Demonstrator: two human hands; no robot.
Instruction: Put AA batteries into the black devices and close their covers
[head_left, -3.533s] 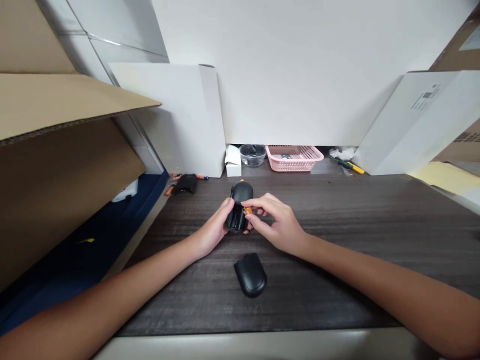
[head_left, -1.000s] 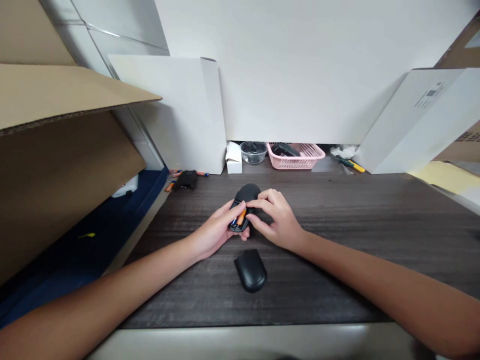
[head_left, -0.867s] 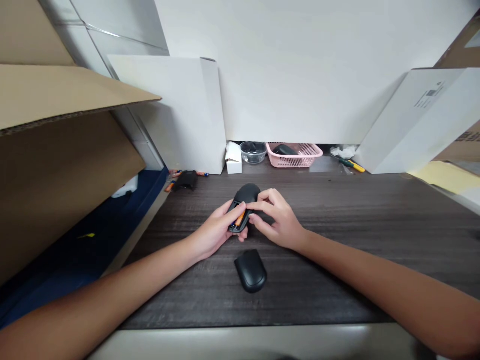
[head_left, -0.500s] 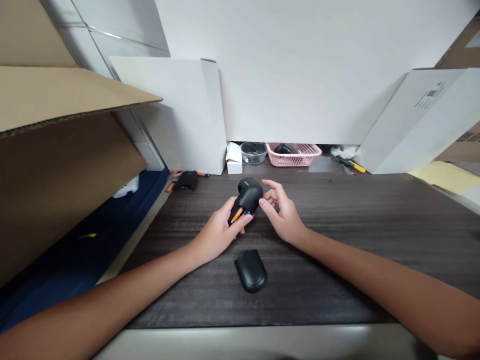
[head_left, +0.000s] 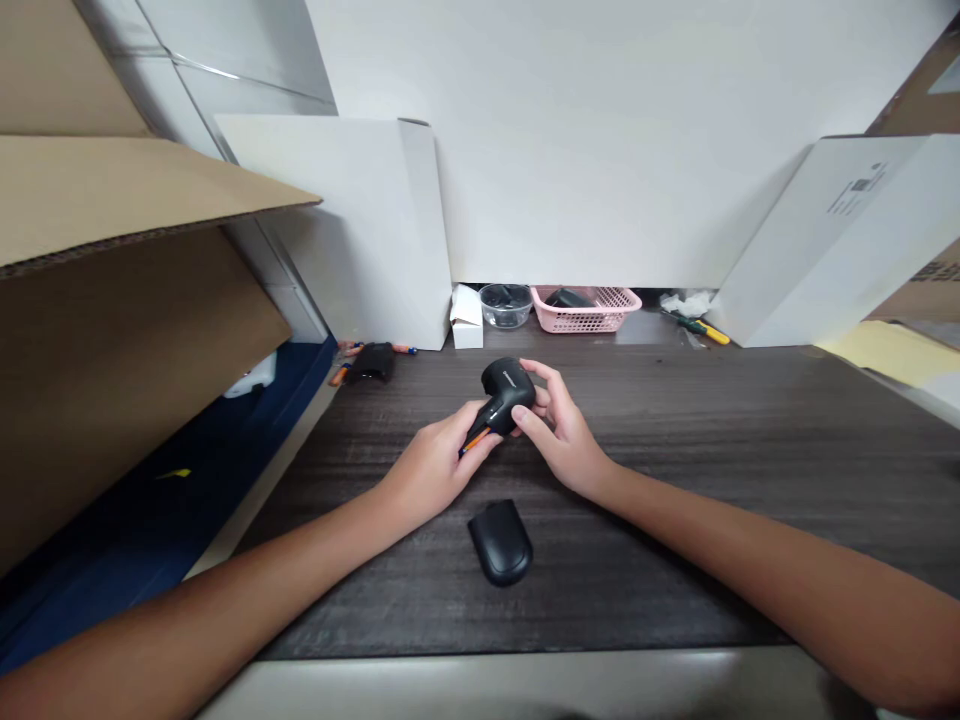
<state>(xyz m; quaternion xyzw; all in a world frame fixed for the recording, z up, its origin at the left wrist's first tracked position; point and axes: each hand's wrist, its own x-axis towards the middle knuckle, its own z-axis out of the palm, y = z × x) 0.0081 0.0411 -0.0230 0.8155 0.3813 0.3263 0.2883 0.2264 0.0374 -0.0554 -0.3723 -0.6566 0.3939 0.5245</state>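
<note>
Both hands hold a black computer mouse (head_left: 507,393) tilted on its side above a dark wooden table (head_left: 675,470). My left hand (head_left: 435,463) grips its near end, where an orange battery (head_left: 474,439) shows in the open compartment. My right hand (head_left: 559,425) clasps the mouse's right side with thumb and fingers. The mouse's loose black cover (head_left: 501,542) lies on the table just in front of the hands.
At the back stand a pink basket (head_left: 592,310) with a dark object, a clear bowl (head_left: 505,304), a small white box (head_left: 466,318) and large white boxes (head_left: 360,220). Batteries and a black part (head_left: 373,360) lie back left. A cardboard box (head_left: 112,300) fills the left.
The mouse has been tilted up onto its side and lifted slightly. My right hand let go briefly, then took hold of the mouse's right side again.
</note>
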